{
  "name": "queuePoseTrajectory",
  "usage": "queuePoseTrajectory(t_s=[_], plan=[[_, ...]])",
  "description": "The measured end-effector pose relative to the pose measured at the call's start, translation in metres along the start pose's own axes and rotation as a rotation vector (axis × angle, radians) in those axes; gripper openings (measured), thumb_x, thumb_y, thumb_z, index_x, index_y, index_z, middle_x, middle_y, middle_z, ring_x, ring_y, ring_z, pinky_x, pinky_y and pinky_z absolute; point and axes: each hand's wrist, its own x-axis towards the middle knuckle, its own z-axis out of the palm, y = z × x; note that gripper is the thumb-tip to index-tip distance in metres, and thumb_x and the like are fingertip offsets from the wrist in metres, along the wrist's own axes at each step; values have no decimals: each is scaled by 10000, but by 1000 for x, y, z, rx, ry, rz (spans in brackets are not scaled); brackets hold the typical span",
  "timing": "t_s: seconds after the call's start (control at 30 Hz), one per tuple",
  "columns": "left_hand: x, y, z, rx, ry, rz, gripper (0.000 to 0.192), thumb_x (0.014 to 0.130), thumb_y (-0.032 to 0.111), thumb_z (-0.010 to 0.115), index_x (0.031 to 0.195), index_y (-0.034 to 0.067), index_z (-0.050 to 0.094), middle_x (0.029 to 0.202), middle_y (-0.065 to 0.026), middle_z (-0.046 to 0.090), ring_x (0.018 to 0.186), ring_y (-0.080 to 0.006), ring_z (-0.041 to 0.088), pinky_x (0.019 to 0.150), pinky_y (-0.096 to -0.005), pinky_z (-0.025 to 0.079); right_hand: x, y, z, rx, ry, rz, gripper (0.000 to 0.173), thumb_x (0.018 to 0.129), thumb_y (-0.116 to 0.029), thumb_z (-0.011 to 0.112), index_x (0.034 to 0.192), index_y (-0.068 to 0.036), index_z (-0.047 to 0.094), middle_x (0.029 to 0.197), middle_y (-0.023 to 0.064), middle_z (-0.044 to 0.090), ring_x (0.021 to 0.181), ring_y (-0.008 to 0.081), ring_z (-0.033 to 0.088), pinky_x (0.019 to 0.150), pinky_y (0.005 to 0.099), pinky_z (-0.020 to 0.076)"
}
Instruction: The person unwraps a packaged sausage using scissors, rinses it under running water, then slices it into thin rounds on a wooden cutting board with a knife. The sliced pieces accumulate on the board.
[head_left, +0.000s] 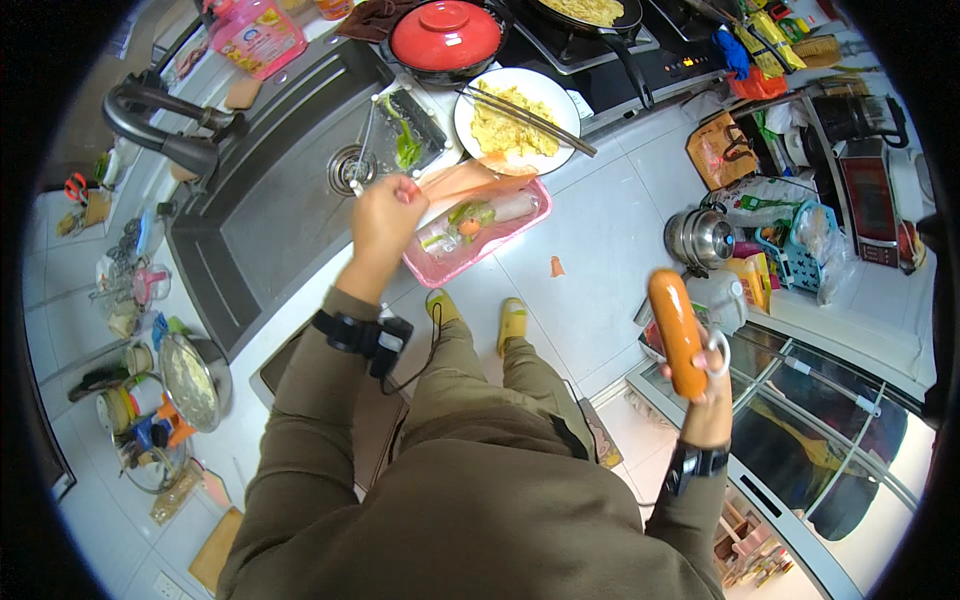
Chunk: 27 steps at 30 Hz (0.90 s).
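My right hand (709, 367) is held out at the right, gripping a thick, shiny peeled sausage (673, 330) that stands nearly upright. A white ring-shaped piece (720, 354) is also at its fingers; what it belongs to is hidden. At the counter edge, my left hand (386, 221) is closed on one end of an orange translucent film casing (457, 182). That casing stretches rightward over a pink plastic bin (536, 206), which holds clear film, green scraps and eggshell. A white plate (469, 139) with cooked egg (506, 124) and dark chopsticks (566, 139) sits just beyond.
A grey sink (262, 202) with a faucet (161, 127) lies left. Behind stand a red-lidded pot (446, 34) and a frying pan (585, 11), its handle jutting over the counter edge. An orange scrap (556, 266) is on the floor; a steel kettle (699, 236) stands right.
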Motion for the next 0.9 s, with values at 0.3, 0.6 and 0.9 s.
queuePoseTrajectory(t_s=[0.3, 0.6, 0.9], plan=[[-80, -77, 90, 457, -140, 0, 202, 785, 251, 681, 942, 124, 689, 839, -90, 685, 857, -299, 649, 790, -480, 495, -14, 19, -78, 97, 68, 40, 788, 578, -182, 731, 1265, 99, 467, 1037, 190, 589, 907, 270, 627, 600, 334, 626], [-178, -4, 171, 373, -33, 293, 372, 766, 192, 707, 1117, 92, 630, 1093, -128, 593, 1068, -339, 539, 914, -439, 396, 21, 18, -227, 274, -67, 130, 807, 592, -150, 733, 1329, 47, 470, 1188, 155, 552, 1093, 277, 543, 640, 367, 611], [-172, -73, 548, 522, -902, -312, 370, 775, 398, 704, 1099, 223, 673, 1043, 8, 699, 1069, -242, 622, 943, -421, 415, 81, 178, -400, 1011, -24, -147, 934, 580, 38, 730, 1423, -34, 334, 1217, 117, 428, 1047, 271, 478, 663, 394, 622]])
